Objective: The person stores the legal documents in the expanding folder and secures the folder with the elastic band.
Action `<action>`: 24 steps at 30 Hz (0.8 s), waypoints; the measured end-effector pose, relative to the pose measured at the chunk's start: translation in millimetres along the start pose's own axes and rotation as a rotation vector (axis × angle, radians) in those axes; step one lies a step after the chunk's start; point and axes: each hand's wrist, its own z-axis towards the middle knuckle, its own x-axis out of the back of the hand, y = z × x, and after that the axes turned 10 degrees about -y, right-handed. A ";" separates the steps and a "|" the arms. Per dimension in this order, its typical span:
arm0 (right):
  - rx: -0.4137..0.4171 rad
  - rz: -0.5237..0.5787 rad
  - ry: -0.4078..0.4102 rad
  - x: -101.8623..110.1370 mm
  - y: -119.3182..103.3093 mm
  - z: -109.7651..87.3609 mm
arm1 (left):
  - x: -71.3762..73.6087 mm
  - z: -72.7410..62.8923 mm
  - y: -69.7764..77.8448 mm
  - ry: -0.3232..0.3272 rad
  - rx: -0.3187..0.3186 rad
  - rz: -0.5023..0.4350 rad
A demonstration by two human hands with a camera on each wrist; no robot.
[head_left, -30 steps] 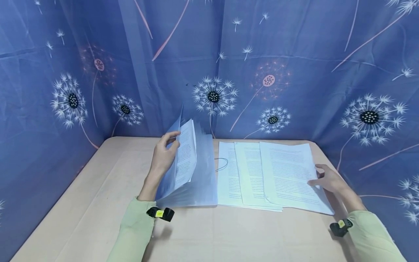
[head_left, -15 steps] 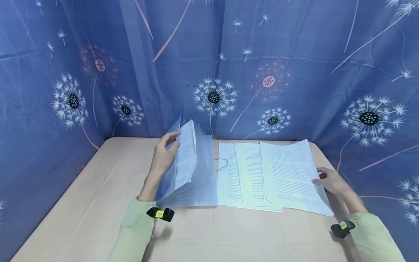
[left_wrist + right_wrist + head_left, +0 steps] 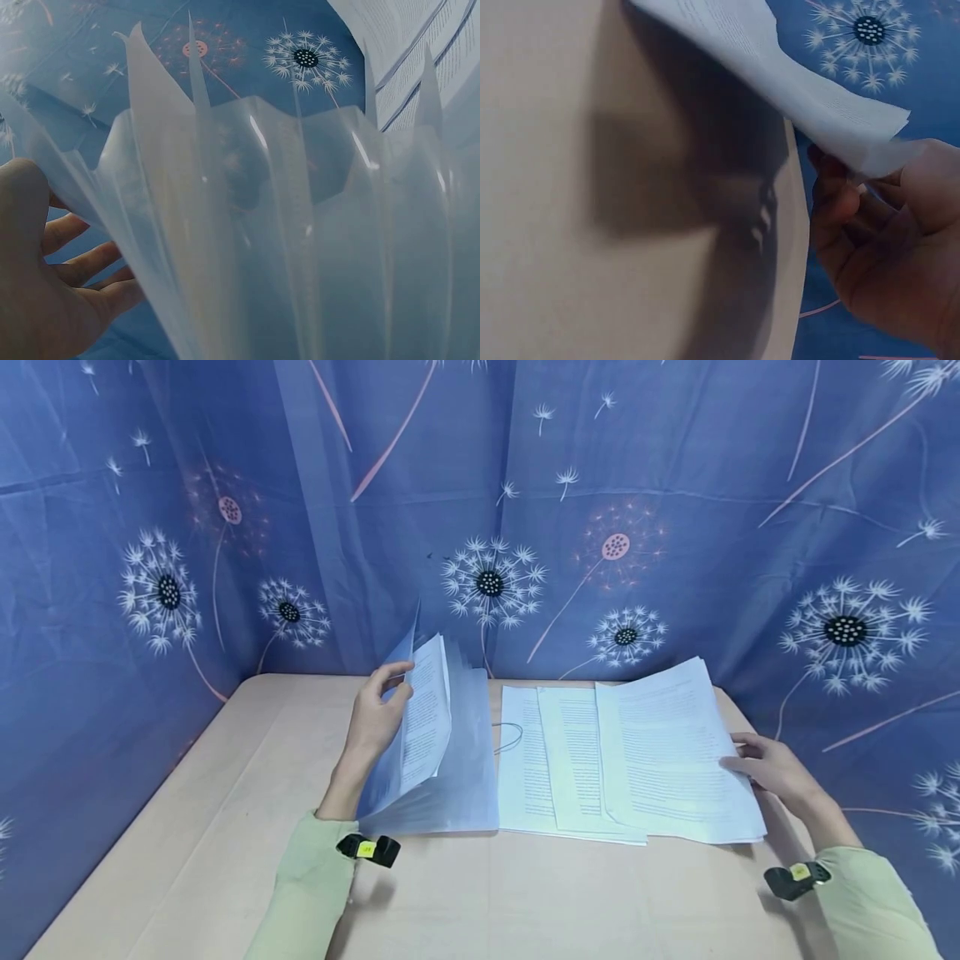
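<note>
At right, pinching paper point(image 3: 667, 752) with right grip point(image 3: 776, 770), partly hidden beneath. Left of centre, pinching folder point(image 3: 468, 785) with left grip point(image 3: 375, 714).

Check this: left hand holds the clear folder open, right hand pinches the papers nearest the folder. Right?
Not quite: the head view shows the right hand pinching the papers farthest from the clear folder. The left hand does hold the folder open.

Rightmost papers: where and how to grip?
Likely best: the right edge of the rightmost papers, coming from the right, thumb above, fingers beneath. That edge is raised off the table, leaving room underneath, while the left edge overlaps the middle sheets. The right hand pinches the right edge.
</note>
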 end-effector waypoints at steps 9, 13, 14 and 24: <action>0.072 0.154 -0.016 8.2 -3.4 -7.0 | -0.5 0.3 -0.3 0.004 -0.008 -0.002; 0.088 0.186 -0.014 10.9 -4.7 -7.5 | 0.1 -0.2 0.8 0.003 -0.005 0.003; 0.091 0.196 -0.013 11.3 -5.3 -7.7 | 0.2 -0.2 0.9 0.002 -0.003 0.002; 0.158 0.301 -0.023 17.1 -17.6 -11.1 | 1.0 -1.4 0.5 0.001 -0.001 0.004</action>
